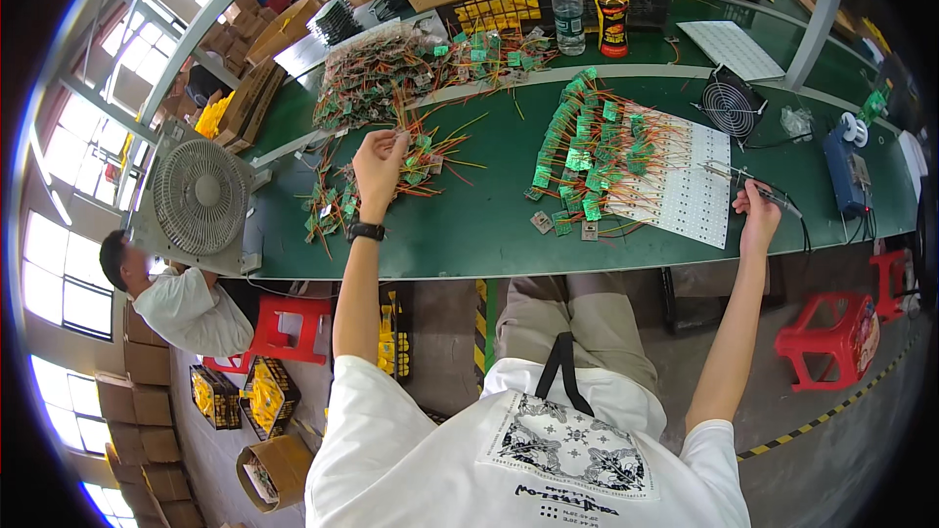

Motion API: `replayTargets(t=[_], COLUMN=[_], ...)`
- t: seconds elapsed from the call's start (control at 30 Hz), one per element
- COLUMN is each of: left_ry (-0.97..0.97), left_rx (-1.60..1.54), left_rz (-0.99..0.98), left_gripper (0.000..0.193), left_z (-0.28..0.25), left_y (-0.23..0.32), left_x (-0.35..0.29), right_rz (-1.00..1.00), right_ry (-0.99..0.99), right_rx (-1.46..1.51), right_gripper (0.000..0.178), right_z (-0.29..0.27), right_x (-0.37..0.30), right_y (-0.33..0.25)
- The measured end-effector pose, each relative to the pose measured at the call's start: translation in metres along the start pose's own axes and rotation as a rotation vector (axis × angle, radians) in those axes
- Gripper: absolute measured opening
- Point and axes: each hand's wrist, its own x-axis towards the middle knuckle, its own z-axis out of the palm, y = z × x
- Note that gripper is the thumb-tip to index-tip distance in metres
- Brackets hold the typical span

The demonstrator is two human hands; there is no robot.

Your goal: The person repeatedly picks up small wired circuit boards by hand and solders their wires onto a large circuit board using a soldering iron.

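Observation:
My left hand [379, 174], with a dark band on its wrist, reaches over a loose heap of small circuit boards with red and yellow wires [337, 198]. Its fingers are pinched together at the wires; what lies between them is too small to make out. My right hand [757, 217] is closed around a soldering iron [773, 198], whose thin tip points left over a white perforated board [696, 181]. Wires from rows of green circuit boards [579, 158] run onto that white board's left side. Several loose square boards [590, 231] lie near the table's front edge.
A larger pile of wired boards [367, 78] lies behind my left hand. A grey fan [201, 198] stands at the left. Behind are a water bottle [568, 12] and an orange-capped bottle [612, 20]. A small black fan [732, 106] and blue box [845, 171] stand right. A person [191, 308] sits left.

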Motion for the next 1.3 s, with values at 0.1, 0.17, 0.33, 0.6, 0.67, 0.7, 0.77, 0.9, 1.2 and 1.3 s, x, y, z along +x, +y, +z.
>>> replayTargets(t=[0.1, 0.17, 0.33, 0.6, 0.67, 0.7, 0.77, 0.9, 1.2, 1.3], left_ry=[-0.147, -0.254, -0.341, -0.511, -0.533, -0.471, -0.428, -0.461, -0.665, -0.7], left_rx=[-0.721, -0.967, -1.196, -0.406, -0.212, -0.125, -0.06, -0.481, -0.828, -0.702], left_rz=[-0.409, -0.536, -0.79, -0.311, -0.081, 0.014, 0.126, 0.02, 0.108, 0.224], left_gripper=[0.033, 0.033, 0.03, 0.024, 0.023, 0.021, 0.02, 0.021, 0.024, 0.025], left_z=[-0.001, 0.004, 0.016, 0.038, 0.05, 0.057, 0.077, 0.144, 0.282, 0.297], left_y=[0.017, 0.032, 0.051, 0.054, 0.062, 0.074, 0.096, 0.145, 0.221, 0.223], left_x=[-0.026, -0.052, -0.102, -0.12, -0.115, -0.111, -0.1, -0.065, -0.038, -0.042], right_rz=[0.005, 0.009, -0.004, 0.014, 0.02, 0.03, 0.026, 0.048, 0.051, 0.054], right_ry=[0.002, -0.003, -0.028, 0.015, 0.023, 0.028, 0.026, 0.016, 0.039, 0.031], right_rx=[-0.005, -0.001, 0.009, -0.017, -0.003, 0.0, 0.014, 0.034, 0.034, 0.04], right_gripper=[0.018, 0.018, 0.018, 0.02, 0.02, 0.02, 0.02, 0.02, 0.018, 0.017], right_z=[-0.006, -0.005, -0.002, -0.001, -0.004, -0.004, 0.002, 0.005, 0.002, 0.003], right_x=[-0.001, 0.0, 0.001, 0.002, 0.002, 0.001, -0.002, -0.001, -0.005, -0.002], right_y=[0.001, 0.001, 0.004, 0.001, 0.0, -0.002, -0.004, -0.006, -0.007, -0.008])
